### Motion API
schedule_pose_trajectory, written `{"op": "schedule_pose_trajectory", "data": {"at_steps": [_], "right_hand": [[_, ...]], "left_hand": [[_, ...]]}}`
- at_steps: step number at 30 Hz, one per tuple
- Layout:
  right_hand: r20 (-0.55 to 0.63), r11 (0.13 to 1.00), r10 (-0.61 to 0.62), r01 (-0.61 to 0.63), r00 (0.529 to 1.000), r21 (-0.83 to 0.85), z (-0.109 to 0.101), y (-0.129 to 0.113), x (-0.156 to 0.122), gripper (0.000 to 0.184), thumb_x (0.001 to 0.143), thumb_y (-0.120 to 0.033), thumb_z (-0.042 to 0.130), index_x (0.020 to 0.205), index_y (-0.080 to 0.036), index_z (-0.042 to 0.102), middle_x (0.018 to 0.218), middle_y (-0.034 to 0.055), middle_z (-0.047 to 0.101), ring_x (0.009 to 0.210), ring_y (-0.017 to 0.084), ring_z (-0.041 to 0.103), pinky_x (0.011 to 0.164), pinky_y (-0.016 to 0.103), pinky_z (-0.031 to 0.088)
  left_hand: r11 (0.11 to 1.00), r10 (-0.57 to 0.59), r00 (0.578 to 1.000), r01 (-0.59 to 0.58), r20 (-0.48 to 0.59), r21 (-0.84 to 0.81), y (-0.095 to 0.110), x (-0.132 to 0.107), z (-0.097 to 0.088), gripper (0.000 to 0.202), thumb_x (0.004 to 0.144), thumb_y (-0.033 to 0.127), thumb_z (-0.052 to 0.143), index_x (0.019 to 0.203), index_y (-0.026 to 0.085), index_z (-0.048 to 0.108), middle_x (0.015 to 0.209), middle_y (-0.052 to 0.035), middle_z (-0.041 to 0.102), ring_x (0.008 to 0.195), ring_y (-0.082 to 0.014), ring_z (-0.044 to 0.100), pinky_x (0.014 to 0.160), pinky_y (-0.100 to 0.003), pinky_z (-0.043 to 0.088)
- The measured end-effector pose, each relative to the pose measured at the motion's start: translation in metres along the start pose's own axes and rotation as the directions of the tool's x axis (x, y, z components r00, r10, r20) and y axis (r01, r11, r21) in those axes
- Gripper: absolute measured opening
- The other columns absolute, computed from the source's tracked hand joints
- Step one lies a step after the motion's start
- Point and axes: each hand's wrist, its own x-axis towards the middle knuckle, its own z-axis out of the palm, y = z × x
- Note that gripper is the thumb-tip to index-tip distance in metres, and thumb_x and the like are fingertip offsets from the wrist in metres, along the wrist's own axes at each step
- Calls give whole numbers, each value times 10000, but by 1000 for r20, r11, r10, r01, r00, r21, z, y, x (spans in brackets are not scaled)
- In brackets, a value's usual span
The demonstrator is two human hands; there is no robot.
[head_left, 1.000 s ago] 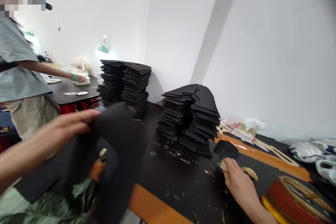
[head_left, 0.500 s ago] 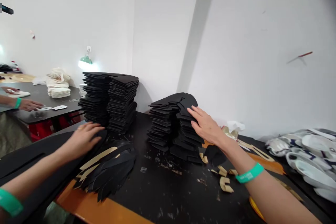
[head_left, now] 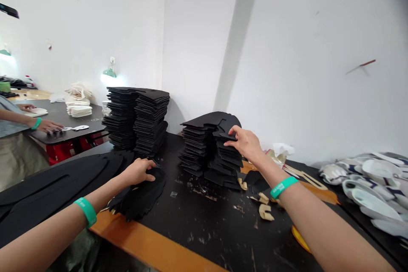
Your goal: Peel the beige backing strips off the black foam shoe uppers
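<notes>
My left hand [head_left: 137, 172] lies palm down on a loose pile of black foam cut pieces [head_left: 142, 195], near the table's orange front edge. My right hand [head_left: 245, 143] rests against the top of a leaning stack of black foam pieces [head_left: 204, 148], its fingers over the upper layers. Whether those fingers hold a piece is hidden. Further back stands a taller double stack of the same black pieces [head_left: 137, 121]. Large black sheets with cut outlines [head_left: 54, 187] lie under my left forearm's side of the table.
Tan offcuts [head_left: 263, 211] lie on the scarred black tabletop [head_left: 204, 229] near my right arm. White shoe uppers [head_left: 366, 191] are heaped at the right. At the far left, a co-worker's hand [head_left: 47, 125] works on another black table [head_left: 86, 125], beside stacked pale pieces [head_left: 79, 108].
My view has swung left since the oldest frame. My left hand has moved right onto the black pile, and the tan strips on it no longer show. My right hand's fingers have curled on the stack.
</notes>
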Motion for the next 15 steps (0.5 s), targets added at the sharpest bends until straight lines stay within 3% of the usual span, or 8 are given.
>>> {"op": "schedule_pose_trajectory", "data": {"at_steps": [4,9,12,14,15], "right_hand": [[61,991,-64,57,996,117,-24,-4,-21,310,752,-428,715,957,-225,601,669,-32,530,619,147,517,549,249,331],[-37,962,-197,200,980,184,-58,-20,-93,128,841,-300,594,918,-221,660,680,11,575,682,193,592,614,312,438],[-44,909,-300,299,953,291,-54,-23,-159,182,802,-180,557,949,-223,655,933,91,672,1124,287,587,846,418,516],[-4,861,-371,346,929,372,-37,-23,-202,200,768,-171,593,943,-246,655,1002,87,696,1170,308,581,949,474,502],[20,840,-387,344,922,420,-26,-24,-221,149,772,-172,610,877,-265,662,983,66,711,1123,302,618,927,452,532]], "left_hand": [[1000,-30,999,30,-27,4,4,2,-2,462,666,398,686,1086,208,670,984,-83,699,973,-278,626,895,-349,461],[1000,-16,999,15,-30,-25,9,-2,2,477,704,348,637,1161,211,618,1131,-93,673,1084,-279,601,929,-341,464],[998,-14,1000,12,-17,-68,9,-5,5,545,724,326,609,1259,243,542,1235,-82,636,1135,-253,594,927,-324,478],[998,-8,999,5,-43,-63,9,-6,7,577,730,343,608,1294,254,519,1232,-81,640,1145,-268,583,944,-351,472],[999,2,998,-4,-60,-47,9,-6,7,566,735,356,605,1287,253,533,1213,-81,649,1140,-281,579,952,-365,467]]}}
